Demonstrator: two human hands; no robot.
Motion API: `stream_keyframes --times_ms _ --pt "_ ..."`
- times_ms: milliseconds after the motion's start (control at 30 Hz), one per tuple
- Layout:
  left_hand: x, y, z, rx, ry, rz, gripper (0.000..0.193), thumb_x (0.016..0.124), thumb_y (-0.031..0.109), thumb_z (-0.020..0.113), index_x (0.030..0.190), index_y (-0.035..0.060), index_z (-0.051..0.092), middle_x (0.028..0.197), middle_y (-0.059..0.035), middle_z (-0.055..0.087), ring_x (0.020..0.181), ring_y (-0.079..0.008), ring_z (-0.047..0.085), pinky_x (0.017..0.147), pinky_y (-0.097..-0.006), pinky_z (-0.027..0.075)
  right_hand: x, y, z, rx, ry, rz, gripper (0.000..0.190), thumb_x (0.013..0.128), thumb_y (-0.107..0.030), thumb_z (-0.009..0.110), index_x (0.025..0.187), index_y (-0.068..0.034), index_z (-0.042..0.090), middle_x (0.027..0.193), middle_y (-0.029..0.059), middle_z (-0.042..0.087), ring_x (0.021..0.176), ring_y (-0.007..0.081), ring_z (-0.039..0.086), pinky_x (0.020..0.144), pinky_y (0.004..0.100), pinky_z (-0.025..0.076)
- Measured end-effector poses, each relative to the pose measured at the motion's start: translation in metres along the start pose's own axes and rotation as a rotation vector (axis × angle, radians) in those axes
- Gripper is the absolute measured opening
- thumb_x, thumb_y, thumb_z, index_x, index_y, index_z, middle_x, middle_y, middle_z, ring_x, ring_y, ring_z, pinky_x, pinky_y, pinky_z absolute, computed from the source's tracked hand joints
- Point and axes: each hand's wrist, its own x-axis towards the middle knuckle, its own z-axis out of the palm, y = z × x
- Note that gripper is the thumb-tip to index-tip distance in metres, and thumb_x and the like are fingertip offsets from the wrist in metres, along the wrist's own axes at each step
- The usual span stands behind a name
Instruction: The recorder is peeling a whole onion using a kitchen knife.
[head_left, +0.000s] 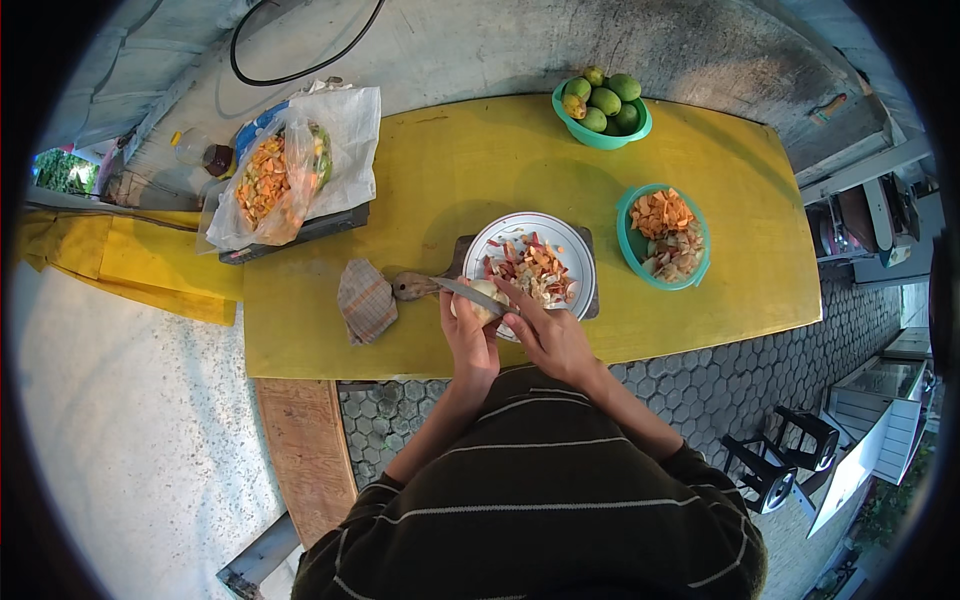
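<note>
My left hand (471, 341) holds a pale, rounded vegetable or tuber (489, 289) over the near part of a white plate (480, 251). In my right hand (556, 339) is a knife, its metal blade (461, 289) lying across the pale piece and pointing left. My fingers cover the knife's handle. Orange, red and whitish peelings (536, 266) are heaped on the plate. Beneath the plate is a wooden cutting board, with its rounded handle (411, 286) sticking out to the left.
A folded checked cloth (367, 301) lies left of the board on the yellow table (420, 180). To the right stands a green bowl (628, 244) of sliced orange and pale pieces. Mangoes (604, 100) fill another green bowl (600, 141) behind. A plastic bag (266, 187) of chopped vegetables sits back left.
</note>
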Motion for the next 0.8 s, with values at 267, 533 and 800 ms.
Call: stream_keyframes --times_ms 267,533,800 --pt "-0.003 -0.002 -0.001 -0.068 -0.020 0.067 0.020 0.084 0.026 0.049 0.093 0.0100 0.041 0.088 -0.0051 0.053 0.075 -0.0138 0.056 0.056 -0.0258 0.049 0.002 0.014 0.019 0.170 0.182 -0.061 0.034 0.087 -0.021 0.045 0.119 -0.010 0.045 0.054 0.0147 0.054 0.047 0.0270 0.055 0.043 0.0330 0.042" --pt "0.011 -0.005 -0.017 -0.241 -0.126 -0.189 0.027 0.080 0.034 0.046 0.095 0.0109 0.046 0.092 -0.0062 0.055 0.082 -0.0194 0.056 0.071 -0.0339 0.048 0.003 0.011 0.015 1.059 -0.055 0.362 0.035 0.091 -0.026 0.038 0.119 -0.006 0.045 0.049 -0.0068 0.032 0.039 0.0023 0.028 0.035 0.0190 0.025" --pt "0.021 -0.006 -0.033 -0.507 -0.348 -0.234 0.029 0.080 0.035 0.046 0.096 0.0109 0.051 0.101 -0.0104 0.056 0.088 -0.0278 0.056 0.072 -0.0341 0.049 0.020 0.066 0.009 0.818 0.151 0.459 0.033 0.091 -0.028 0.037 0.110 -0.003 0.047 0.048 -0.0067 0.028 0.036 0.0023 0.024 0.033 0.0193 0.020"
